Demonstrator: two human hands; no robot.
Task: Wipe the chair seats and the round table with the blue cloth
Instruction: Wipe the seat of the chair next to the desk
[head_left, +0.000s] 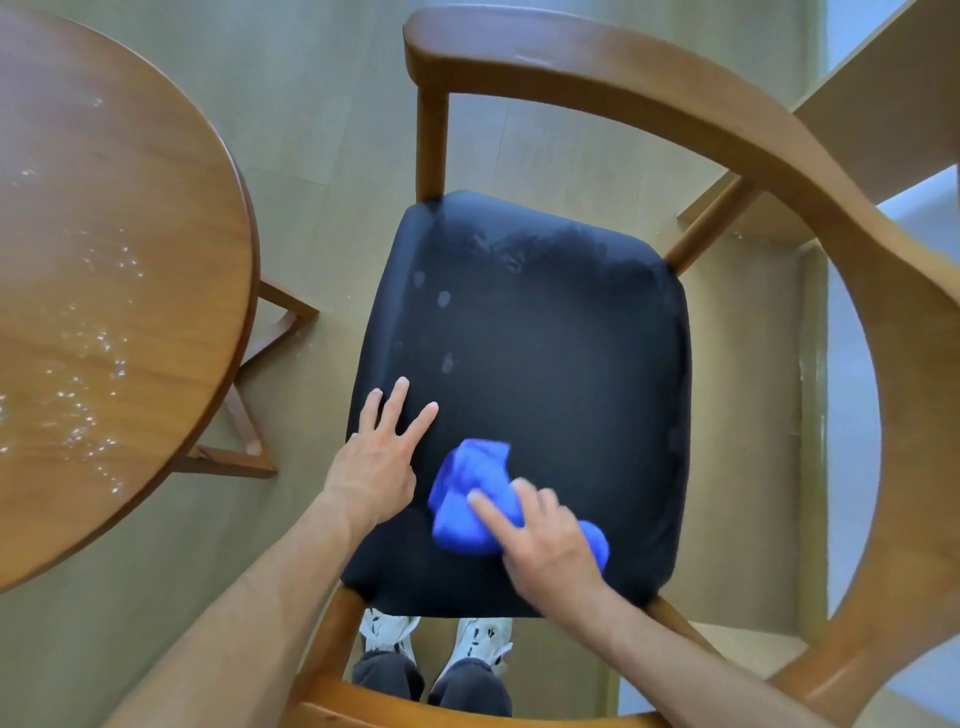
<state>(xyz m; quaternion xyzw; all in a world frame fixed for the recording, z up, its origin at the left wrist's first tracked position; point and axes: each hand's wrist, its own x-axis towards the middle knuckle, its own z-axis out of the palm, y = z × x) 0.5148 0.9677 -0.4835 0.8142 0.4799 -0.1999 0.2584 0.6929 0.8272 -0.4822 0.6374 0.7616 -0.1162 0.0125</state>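
A wooden armchair with a black seat (545, 374) stands right below me. The crumpled blue cloth (467, 499) lies on the seat's near part. My right hand (545, 540) presses down on the cloth, its fingers curled over it. My left hand (376, 457) rests flat on the seat's near left edge with fingers spread and straight, just left of the cloth. Pale smudges and faint streaks mark the seat's far left part. The round wooden table (114, 291) stands at the left, its top sprinkled with white specks.
The chair's curved wooden armrest and back rail (779, 156) ring the seat on the far and right sides. The table's wooden legs (249, 431) stand on the pale floor between table and chair. My shoes (436, 639) show under the seat's near edge.
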